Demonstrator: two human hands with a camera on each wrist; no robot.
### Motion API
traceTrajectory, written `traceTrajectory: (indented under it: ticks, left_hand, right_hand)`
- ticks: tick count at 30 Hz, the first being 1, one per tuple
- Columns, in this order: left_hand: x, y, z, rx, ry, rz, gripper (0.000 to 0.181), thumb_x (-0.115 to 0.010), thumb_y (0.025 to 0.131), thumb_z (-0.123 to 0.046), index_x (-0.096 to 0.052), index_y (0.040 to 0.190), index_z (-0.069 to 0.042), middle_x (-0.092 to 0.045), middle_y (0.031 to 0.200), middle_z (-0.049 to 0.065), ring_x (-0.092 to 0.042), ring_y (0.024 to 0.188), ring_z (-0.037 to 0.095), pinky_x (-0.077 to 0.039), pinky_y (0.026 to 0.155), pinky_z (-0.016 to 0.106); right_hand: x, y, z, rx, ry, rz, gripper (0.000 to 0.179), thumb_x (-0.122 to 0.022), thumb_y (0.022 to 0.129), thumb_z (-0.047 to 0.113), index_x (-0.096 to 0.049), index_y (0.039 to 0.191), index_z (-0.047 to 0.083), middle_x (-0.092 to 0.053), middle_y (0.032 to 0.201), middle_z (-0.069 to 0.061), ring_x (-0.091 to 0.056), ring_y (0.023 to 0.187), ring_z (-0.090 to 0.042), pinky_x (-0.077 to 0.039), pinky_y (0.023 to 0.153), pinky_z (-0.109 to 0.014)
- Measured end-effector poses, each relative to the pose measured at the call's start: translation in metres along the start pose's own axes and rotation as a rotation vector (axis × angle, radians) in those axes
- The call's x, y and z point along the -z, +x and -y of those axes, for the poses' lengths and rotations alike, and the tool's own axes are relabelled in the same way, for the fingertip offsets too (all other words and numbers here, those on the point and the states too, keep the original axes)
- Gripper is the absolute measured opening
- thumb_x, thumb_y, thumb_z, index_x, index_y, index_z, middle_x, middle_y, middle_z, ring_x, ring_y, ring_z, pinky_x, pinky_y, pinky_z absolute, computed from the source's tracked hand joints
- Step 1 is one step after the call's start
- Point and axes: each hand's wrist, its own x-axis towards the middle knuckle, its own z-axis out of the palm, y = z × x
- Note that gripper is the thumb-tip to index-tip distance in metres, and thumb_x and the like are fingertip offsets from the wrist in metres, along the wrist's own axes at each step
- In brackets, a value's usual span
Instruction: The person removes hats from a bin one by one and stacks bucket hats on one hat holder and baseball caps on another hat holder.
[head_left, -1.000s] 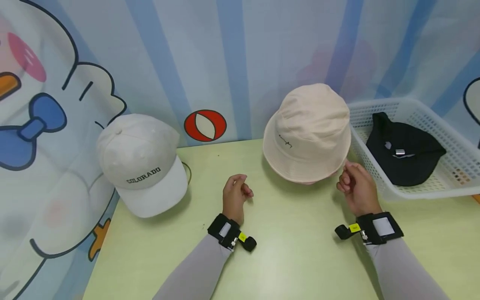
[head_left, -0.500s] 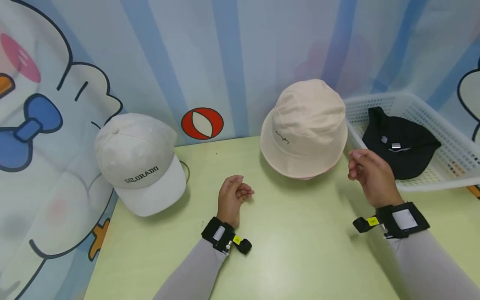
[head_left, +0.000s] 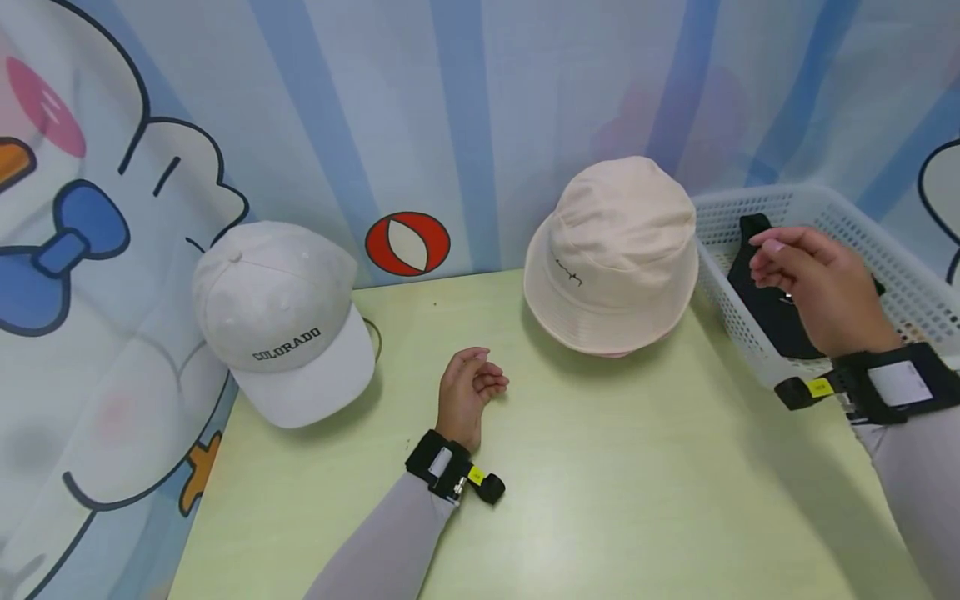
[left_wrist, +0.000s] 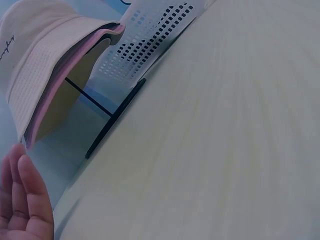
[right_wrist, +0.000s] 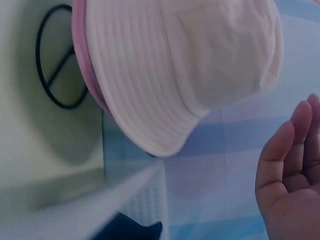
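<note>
My right hand (head_left: 832, 287) hovers over the white basket (head_left: 731, 321), its loosely curled fingers empty and overlapping a black hat (head_left: 768, 312) lying inside. My left hand (head_left: 465, 396), also empty with relaxed fingers, stays low over the middle of the table. Between and beyond the hands, a cream bucket hat (head_left: 611, 254) with small dark script sits raised on a black wire stand (left_wrist: 107, 120). Beneath its brim show a pink brim (right_wrist: 80, 50) and darker layers of other nested hats. Part of the black hat is hidden behind my right hand.
At the left, a white baseball cap (head_left: 281, 321) lettered COLORADO is perched on a stand whose thin ring (head_left: 375, 337) shows behind the visor. A printed cartoon curtain (head_left: 465, 125) hangs along the back edge of the pale yellow-green table (head_left: 600, 483).
My right hand has left the bucket hat's brim, moving right and upward over the basket and black hat. My left hand and the hats stay put.
</note>
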Motion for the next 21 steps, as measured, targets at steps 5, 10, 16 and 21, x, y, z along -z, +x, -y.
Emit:
traceTrajectory:
  ticks: [5, 10, 16, 21]
  left_hand:
    - [-0.001, 0.000, -0.001, 0.003, 0.012, 0.000, 0.037, -0.048, 0.106, -0.017, -0.047, 0.132, 0.009, -0.063, 0.085, 0.003, -0.068, 0.074, 0.017, -0.059, 0.072, 0.027]
    - [-0.002, 0.001, -0.002, 0.012, 0.011, 0.003, 0.036, -0.048, 0.105, -0.016, -0.048, 0.132, 0.008, -0.063, 0.086, 0.003, -0.069, 0.075, 0.018, -0.059, 0.073, 0.027]
    - [0.001, 0.004, 0.000, 0.013, 0.013, 0.019, 0.036, -0.048, 0.105, -0.016, -0.048, 0.132, 0.008, -0.064, 0.089, 0.004, -0.070, 0.080, 0.019, -0.059, 0.075, 0.028]
    - [0.001, 0.002, 0.000, 0.016, 0.025, 0.019, 0.036, -0.048, 0.105, -0.017, -0.048, 0.131, 0.008, -0.064, 0.089, 0.004, -0.070, 0.081, 0.019, -0.059, 0.075, 0.027]
  right_hand:
    - [0.011, 0.018, 0.009, 0.007, -0.173, -0.005, 0.020, -0.056, 0.103, 0.011, -0.063, 0.118, 0.001, -0.065, 0.100, 0.000, -0.061, 0.090, -0.011, -0.052, 0.078, -0.014]
    - [0.020, 0.028, 0.011, 0.024, -0.530, -0.023, 0.018, -0.056, 0.104, 0.016, -0.065, 0.118, 0.010, -0.064, 0.100, 0.011, -0.060, 0.090, -0.004, -0.049, 0.077, -0.009]
    - [0.030, 0.036, 0.007, 0.002, -0.787, -0.005, 0.019, -0.055, 0.104, 0.022, -0.063, 0.121, 0.018, -0.058, 0.101, 0.025, -0.058, 0.087, 0.007, -0.043, 0.075, -0.006]
    - [0.038, 0.043, -0.002, -0.047, -0.963, 0.001, 0.038, -0.055, 0.103, 0.035, -0.059, 0.131, 0.008, -0.060, 0.106, 0.015, -0.050, 0.086, 0.013, -0.039, 0.073, -0.012]
